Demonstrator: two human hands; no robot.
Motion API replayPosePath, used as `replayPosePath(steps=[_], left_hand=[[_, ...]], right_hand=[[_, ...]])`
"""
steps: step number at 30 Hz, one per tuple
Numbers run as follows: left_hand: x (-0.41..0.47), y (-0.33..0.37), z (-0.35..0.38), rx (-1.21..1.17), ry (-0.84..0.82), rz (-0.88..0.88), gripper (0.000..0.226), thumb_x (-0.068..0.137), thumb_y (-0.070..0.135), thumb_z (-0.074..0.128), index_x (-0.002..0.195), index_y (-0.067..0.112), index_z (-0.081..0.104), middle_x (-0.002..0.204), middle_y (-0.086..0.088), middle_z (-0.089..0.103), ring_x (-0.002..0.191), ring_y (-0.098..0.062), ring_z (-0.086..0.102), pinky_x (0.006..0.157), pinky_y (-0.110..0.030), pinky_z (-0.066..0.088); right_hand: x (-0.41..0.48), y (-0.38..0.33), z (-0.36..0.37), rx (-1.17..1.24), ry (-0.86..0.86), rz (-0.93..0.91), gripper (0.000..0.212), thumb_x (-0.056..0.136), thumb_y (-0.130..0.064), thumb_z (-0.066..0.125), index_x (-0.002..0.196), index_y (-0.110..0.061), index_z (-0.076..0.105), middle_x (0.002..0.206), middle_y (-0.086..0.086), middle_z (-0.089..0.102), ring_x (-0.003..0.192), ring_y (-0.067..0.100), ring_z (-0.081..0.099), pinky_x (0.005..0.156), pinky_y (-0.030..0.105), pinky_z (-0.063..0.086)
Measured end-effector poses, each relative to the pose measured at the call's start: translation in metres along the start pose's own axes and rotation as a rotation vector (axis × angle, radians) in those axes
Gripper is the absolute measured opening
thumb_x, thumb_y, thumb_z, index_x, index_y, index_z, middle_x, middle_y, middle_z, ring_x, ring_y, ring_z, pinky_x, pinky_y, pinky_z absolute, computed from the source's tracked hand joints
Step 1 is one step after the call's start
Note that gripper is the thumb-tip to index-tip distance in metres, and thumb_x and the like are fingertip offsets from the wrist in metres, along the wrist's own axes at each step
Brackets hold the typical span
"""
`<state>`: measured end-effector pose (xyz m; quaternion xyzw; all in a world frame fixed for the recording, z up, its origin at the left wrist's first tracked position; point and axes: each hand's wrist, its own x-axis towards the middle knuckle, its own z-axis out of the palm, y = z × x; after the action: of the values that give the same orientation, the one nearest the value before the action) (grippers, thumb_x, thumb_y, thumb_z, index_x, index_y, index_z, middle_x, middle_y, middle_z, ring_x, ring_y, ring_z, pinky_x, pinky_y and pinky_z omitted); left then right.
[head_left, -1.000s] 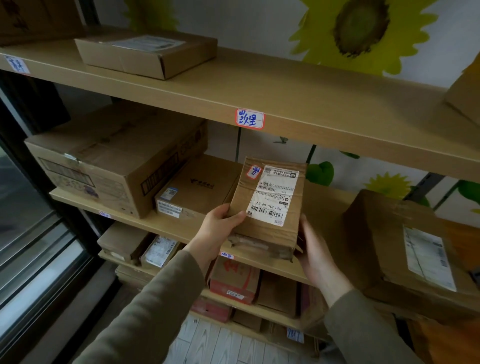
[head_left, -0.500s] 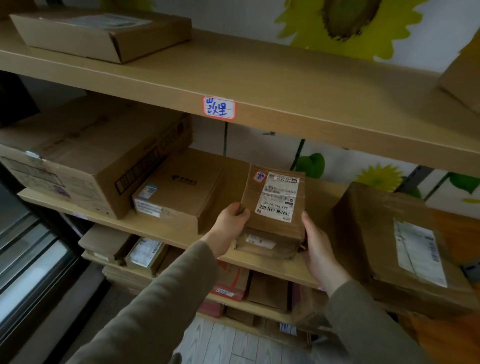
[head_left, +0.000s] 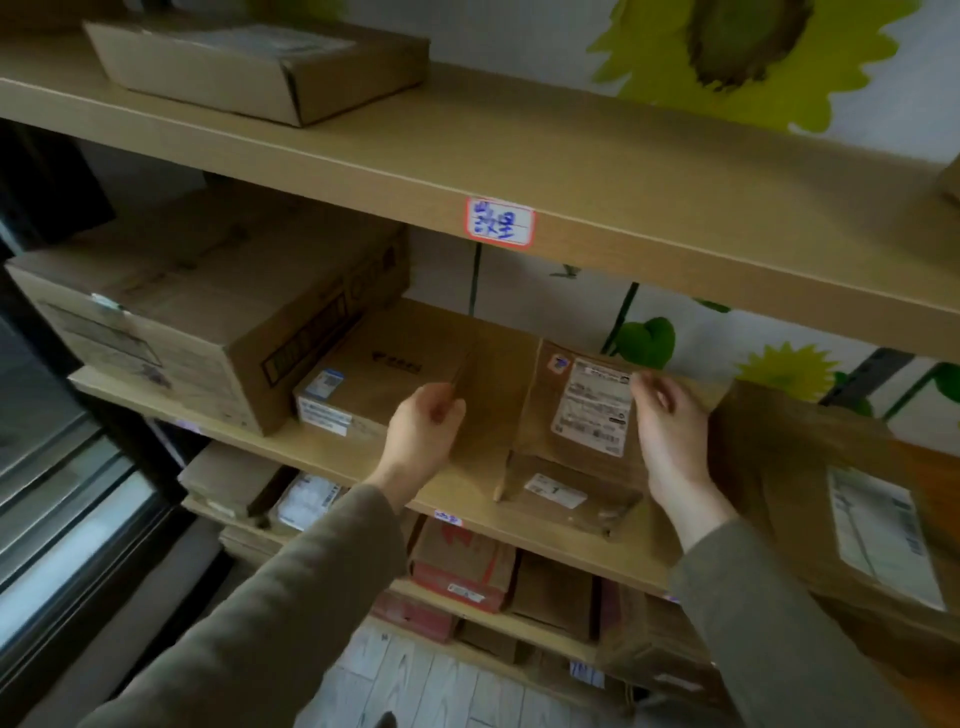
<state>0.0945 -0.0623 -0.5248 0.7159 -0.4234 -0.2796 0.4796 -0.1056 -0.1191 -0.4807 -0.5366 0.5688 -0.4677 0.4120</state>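
parcel (head_left: 576, 415) lies on middle shelf (head_left: 470, 486), label up, between flat box (head_left: 384, 374) and big parcel (head_left: 831, 493). left hand (head_left: 426, 431) loosely curled, empty, just left of it. right hand (head_left: 670, 436) fingers at its right edge; pinch or mere touch, cannot tell.

The parcel (head_left: 540, 415) was a brown, tape-wrapped cardboard box. It lay flat on the shelf (head_left: 363, 457) with its white shipping label (head_left: 592, 405) facing up, and a smaller tag (head_left: 556, 490) sat on its crumpled near side. It sat just inside the right hand (head_left: 675, 447), whose curled fingers overlapped its far right corner. It lay apart from the left hand (head_left: 423, 436).
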Motion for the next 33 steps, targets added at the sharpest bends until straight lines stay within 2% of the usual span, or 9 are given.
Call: replayPosePath(steps=[3,6,11,16,19,22,27,30,33], left_hand=[[0.015,-0.010,-0.040,0.078,0.110,0.037,0.037,0.092,0.016,0.054,0.127,0.006,0.053,0.122,-0.010,0.059,0.114,-0.024,0.056,0.089,-0.026,0.043],[0.038,-0.028,-0.077,0.256,0.155,0.041,0.041,0.092,0.019,0.053,0.132,0.007,0.048,0.130,-0.012,0.052,0.118,-0.026,0.052,0.097,-0.032,0.043],[0.063,-0.061,-0.107,0.460,-0.073,-0.005,0.057,0.093,0.027,0.051,0.143,0.009,0.030,0.143,-0.014,0.037,0.129,-0.029,0.040,0.107,-0.036,0.033],[0.079,-0.083,-0.117,0.488,-0.174,0.026,0.063,0.093,0.028,0.051,0.145,0.009,0.022,0.140,-0.014,0.041,0.128,-0.029,0.042,0.105,-0.037,0.037],[0.081,-0.083,-0.119,0.345,-0.124,0.043,0.053,0.091,0.024,0.055,0.138,0.009,0.035,0.128,-0.012,0.053,0.116,-0.028,0.053,0.096,-0.040,0.046],[0.078,-0.069,-0.123,0.125,-0.064,-0.039,0.044,0.091,0.022,0.057,0.131,0.007,0.045,0.121,-0.009,0.058,0.108,-0.025,0.058,0.087,-0.030,0.047],[0.065,-0.043,-0.122,-0.321,-0.158,-0.230,0.042,0.092,0.022,0.056,0.131,0.010,0.048,0.106,-0.005,0.060,0.091,-0.017,0.060,0.072,-0.025,0.051],[0.059,-0.030,-0.126,-0.543,-0.269,-0.288,0.041,0.088,0.026,0.061,0.128,0.020,0.049,0.108,-0.007,0.063,0.092,-0.019,0.065,0.079,-0.034,0.055],[0.058,-0.020,-0.133,-0.579,-0.372,-0.274,0.049,0.082,0.025,0.067,0.125,0.020,0.045,0.111,-0.009,0.062,0.095,-0.023,0.066,0.087,-0.042,0.054]], right_hand=[[-0.008,-0.016,0.039,0.031,-0.089,-0.019,0.005,0.094,-0.031,0.051,0.090,-0.033,0.053,0.095,-0.005,0.060,0.095,0.015,0.060,0.090,0.038,0.049],[-0.013,-0.014,0.090,0.007,-0.140,-0.035,0.005,0.094,-0.032,0.052,0.099,-0.031,0.054,0.105,-0.005,0.057,0.108,0.017,0.056,0.099,0.041,0.045],[-0.031,-0.001,0.166,-0.078,-0.202,0.125,0.040,0.094,-0.028,0.053,0.131,-0.012,0.048,0.131,0.006,0.051,0.120,0.018,0.048,0.094,0.026,0.038],[-0.042,0.017,0.208,-0.128,-0.128,0.278,0.052,0.096,-0.028,0.049,0.143,-0.014,0.032,0.148,0.008,0.035,0.134,0.026,0.037,0.106,0.036,0.033],[-0.048,0.021,0.213,-0.111,-0.049,0.284,0.048,0.098,-0.021,0.045,0.144,-0.017,0.031,0.147,0.007,0.037,0.134,0.025,0.038,0.108,0.035,0.033],[-0.054,0.016,0.204,-0.122,0.076,0.277,0.044,0.099,-0.019,0.042,0.142,-0.020,0.036,0.145,0.005,0.039,0.132,0.024,0.039,0.106,0.033,0.033],[-0.060,-0.006,0.172,-0.149,0.178,0.182,0.041,0.099,-0.018,0.041,0.140,-0.020,0.039,0.146,0.003,0.038,0.134,0.021,0.036,0.107,0.032,0.030],[-0.065,-0.019,0.157,-0.125,0.195,0.183,0.041,0.099,-0.017,0.041,0.140,-0.020,0.040,0.147,0.002,0.035,0.135,0.021,0.033,0.109,0.033,0.028],[-0.068,-0.026,0.146,-0.179,0.195,0.168,0.042,0.098,-0.015,0.042,0.140,-0.018,0.040,0.147,0.003,0.037,0.136,0.021,0.034,0.109,0.032,0.028]])
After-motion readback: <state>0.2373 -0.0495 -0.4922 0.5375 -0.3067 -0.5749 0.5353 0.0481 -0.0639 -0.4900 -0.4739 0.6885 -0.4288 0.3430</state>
